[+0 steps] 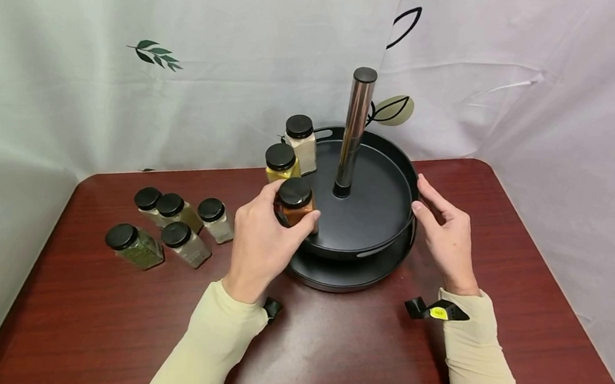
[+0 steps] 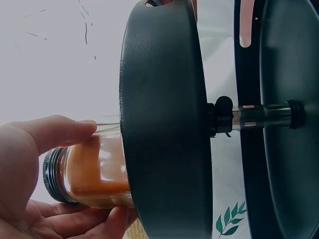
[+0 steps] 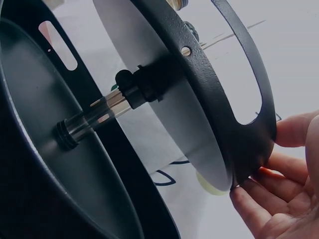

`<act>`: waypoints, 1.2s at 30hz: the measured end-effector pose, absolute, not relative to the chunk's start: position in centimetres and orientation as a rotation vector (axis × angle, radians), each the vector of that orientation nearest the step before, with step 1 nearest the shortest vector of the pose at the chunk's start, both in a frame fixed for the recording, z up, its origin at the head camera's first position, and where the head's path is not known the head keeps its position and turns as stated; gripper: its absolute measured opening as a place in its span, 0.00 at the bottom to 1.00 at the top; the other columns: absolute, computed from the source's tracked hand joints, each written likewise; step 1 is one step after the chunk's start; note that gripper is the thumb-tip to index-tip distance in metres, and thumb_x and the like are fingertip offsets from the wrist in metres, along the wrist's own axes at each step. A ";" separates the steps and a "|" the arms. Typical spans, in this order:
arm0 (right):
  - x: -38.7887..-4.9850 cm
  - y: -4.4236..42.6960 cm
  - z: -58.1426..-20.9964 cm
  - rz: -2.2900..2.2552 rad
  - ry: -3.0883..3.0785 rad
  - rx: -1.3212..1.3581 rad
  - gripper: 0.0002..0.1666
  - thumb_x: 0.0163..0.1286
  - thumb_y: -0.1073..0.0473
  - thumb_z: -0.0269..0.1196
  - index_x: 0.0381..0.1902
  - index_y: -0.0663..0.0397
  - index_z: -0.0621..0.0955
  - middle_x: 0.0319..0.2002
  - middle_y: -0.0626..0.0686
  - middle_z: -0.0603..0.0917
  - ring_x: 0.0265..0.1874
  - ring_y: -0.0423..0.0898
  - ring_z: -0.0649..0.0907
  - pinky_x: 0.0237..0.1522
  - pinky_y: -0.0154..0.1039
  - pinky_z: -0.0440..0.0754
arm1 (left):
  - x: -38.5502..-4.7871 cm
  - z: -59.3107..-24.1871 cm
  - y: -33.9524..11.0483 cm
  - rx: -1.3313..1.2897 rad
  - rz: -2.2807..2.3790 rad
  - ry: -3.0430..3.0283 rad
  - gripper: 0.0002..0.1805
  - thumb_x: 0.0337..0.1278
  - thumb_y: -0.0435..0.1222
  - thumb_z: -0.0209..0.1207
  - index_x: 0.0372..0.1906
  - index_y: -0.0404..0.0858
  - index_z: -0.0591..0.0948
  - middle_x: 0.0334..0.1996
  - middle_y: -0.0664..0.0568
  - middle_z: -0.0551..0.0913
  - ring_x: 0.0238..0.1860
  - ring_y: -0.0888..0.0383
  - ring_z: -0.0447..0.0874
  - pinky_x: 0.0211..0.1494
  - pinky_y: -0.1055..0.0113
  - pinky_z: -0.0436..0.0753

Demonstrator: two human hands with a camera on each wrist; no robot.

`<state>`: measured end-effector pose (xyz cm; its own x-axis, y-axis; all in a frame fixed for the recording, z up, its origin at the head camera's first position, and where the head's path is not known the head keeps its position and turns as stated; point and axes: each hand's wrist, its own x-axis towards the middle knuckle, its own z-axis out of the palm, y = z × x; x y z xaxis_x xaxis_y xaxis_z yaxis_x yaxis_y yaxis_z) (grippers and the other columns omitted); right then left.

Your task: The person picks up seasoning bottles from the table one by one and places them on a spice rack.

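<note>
My left hand (image 1: 261, 237) grips a spice jar (image 1: 299, 211) of orange-brown powder with a black lid, thumb on one side and fingers on the other. The jar stands at the left rim of the upper tray (image 1: 371, 223) of a black two-tier round rack; its base is hidden behind the tray wall in the left wrist view. My right hand (image 1: 447, 239) holds the right side of that tray, its thumb and fingers (image 3: 259, 194) on the rim. Behind the held jar, a yellow spice jar (image 1: 282, 163) and a jar of pale powder (image 1: 302, 142) stand along the tray's left side.
Several black-lidded spice jars (image 1: 186, 243) stand on the red-brown table (image 1: 347, 356) to the left, one with green herbs (image 1: 141, 249). A shiny post (image 1: 354, 128) rises from the upper tray. The lower tray (image 1: 332, 281) sits beneath. White curtain (image 1: 227, 104) hangs behind the table.
</note>
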<state>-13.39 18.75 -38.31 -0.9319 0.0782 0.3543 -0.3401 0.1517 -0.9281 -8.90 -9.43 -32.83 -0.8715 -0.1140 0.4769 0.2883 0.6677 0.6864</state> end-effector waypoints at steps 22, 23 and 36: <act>-13.5 18.7 -38.2 1.833 -2.085 0.209 0.22 0.74 0.65 0.61 0.65 0.59 0.79 0.66 0.55 0.77 0.63 0.41 0.78 0.58 0.27 0.75 | -8.9 -33.1 -9.4 -0.205 -1.047 -2.385 0.35 0.45 0.47 0.78 0.56 0.33 0.80 0.43 0.45 0.87 0.42 0.48 0.87 0.46 0.54 0.84; -13.5 18.7 -38.2 1.842 -2.081 0.213 0.22 0.74 0.65 0.61 0.65 0.60 0.78 0.67 0.56 0.77 0.63 0.41 0.78 0.57 0.27 0.76 | -8.8 -33.1 -9.4 -0.209 -1.044 -2.389 0.36 0.44 0.47 0.78 0.57 0.33 0.80 0.44 0.45 0.87 0.43 0.48 0.87 0.46 0.53 0.84; -13.7 18.9 -38.1 2.045 -2.039 0.330 0.29 0.75 0.67 0.58 0.72 0.65 0.69 0.72 0.66 0.67 0.71 0.49 0.69 0.64 0.28 0.70 | -7.8 -33.0 -10.8 -0.189 -1.033 -2.403 0.39 0.45 0.48 0.78 0.63 0.38 0.77 0.52 0.49 0.84 0.49 0.52 0.82 0.51 0.55 0.79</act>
